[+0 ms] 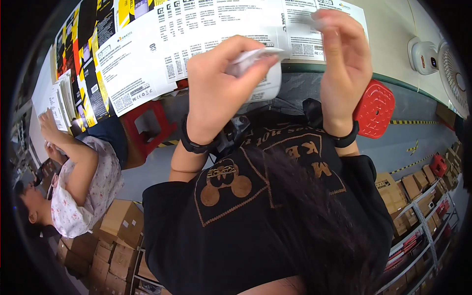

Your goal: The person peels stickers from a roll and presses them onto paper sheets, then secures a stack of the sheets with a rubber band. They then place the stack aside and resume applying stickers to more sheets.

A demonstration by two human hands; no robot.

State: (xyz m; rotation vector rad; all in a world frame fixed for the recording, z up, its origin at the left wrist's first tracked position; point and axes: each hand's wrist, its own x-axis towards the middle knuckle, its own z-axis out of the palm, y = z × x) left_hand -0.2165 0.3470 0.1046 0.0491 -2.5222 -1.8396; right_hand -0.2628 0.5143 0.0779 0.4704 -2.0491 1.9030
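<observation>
My left hand (221, 81) is closed round a bent white strip of paper, seemingly a label strip (271, 84), with its loose end hanging below the fingers. To the right, my right hand (346, 69) is raised with thumb and forefinger together. Something small and pale shows at those fingertips, too blurred to name. Under and beyond both hands lie overlapping white printed panels (132, 69), fanned across the table; one white panel (314, 37) is behind my right hand.
Black and yellow printed packages (93, 64) cover the table's left end, where a co-worker (81, 172) handles a stack of white pieces (63, 96). A white fan (452, 73) stands at right. Red stools (376, 110) are beside the table; cartons (120, 221) and shelving (427, 236) stand behind.
</observation>
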